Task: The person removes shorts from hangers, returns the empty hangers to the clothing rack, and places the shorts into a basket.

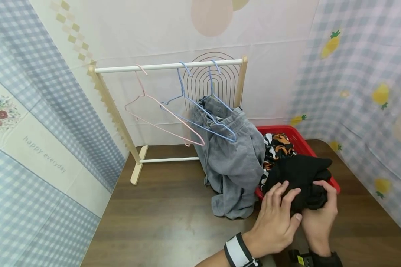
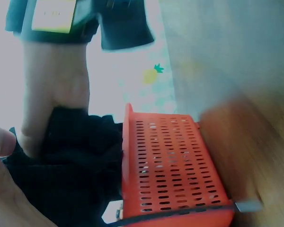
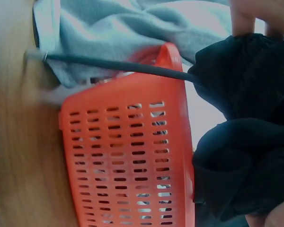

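Note:
A black cloth garment [image 1: 297,172] is bunched between both hands at the front of a red basket [image 1: 302,141]. My left hand [image 1: 274,222] grips its near left side, fingers bent over the fabric. The right hand [image 1: 320,218] holds the right side, thumb and fingers curled round a fold. A dark drawstring [image 3: 118,66] with a metal-looking tip hangs from the garment across the basket in the right wrist view. Black, white and orange patterned clothing [image 1: 280,146] lies in the basket behind. Part of each hand is hidden by the cloth.
A clothes rack with a white rail [image 1: 160,67] stands at the back. From it hang a pink hanger [image 1: 173,116] and two blue hangers [image 1: 234,137]. Grey trousers [image 1: 234,159] hang from the rack down to the wooden table [image 1: 160,215], left of the basket.

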A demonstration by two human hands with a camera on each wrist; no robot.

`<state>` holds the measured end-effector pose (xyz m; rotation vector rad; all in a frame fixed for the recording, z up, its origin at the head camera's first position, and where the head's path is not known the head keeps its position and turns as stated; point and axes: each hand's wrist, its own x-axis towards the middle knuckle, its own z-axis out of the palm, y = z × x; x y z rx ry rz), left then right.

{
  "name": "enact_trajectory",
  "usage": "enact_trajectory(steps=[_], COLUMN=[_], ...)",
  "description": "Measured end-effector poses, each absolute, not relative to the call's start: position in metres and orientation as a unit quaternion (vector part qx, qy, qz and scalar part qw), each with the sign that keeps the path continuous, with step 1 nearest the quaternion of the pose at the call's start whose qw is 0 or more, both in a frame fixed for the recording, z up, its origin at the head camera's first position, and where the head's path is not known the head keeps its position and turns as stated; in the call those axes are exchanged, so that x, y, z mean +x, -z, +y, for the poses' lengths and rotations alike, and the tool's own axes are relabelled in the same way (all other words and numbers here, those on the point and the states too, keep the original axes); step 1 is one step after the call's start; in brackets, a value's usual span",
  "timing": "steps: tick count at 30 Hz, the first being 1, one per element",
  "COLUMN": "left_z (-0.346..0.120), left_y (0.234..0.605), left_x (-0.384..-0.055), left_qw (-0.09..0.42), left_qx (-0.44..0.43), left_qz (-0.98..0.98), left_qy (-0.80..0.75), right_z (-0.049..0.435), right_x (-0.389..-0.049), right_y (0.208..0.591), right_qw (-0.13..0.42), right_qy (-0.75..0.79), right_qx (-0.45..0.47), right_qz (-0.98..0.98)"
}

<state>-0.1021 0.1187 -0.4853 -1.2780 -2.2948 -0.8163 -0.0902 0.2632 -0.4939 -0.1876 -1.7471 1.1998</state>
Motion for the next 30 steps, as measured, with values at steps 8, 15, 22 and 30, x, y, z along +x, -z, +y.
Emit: enact_trajectory(steps=[8,15,22,30], left_z=[0.125,0.128,0.135,0.143], left_y=[0.485,0.483,0.481,0.487], left_x=[-0.111,-0.122,-0.139,-0.153], left_qw=[0.129,0.089,0.056,0.079], left_qx=[-0.453,-0.445,-0.419,-0.348], left_qz=[-0.841,-0.856,-0.870,-0.889], left_qy=[0.265,0.248,0.254,0.287], right_z=[0.273,0.270,0.267,0.291], right_x=[-0.111,-0.128,-0.146,-0.185], right_y=[0.485,0.474,0.460,0.485], right_qw=[0.510,0.538,0.561,0.544], right_qy=[-0.501,-0.484,-0.462,-0.398], right_qx=[-0.073,-0.082,-0.055,-0.011], right_qz=[-0.695,-0.685,-0.685,-0.739])
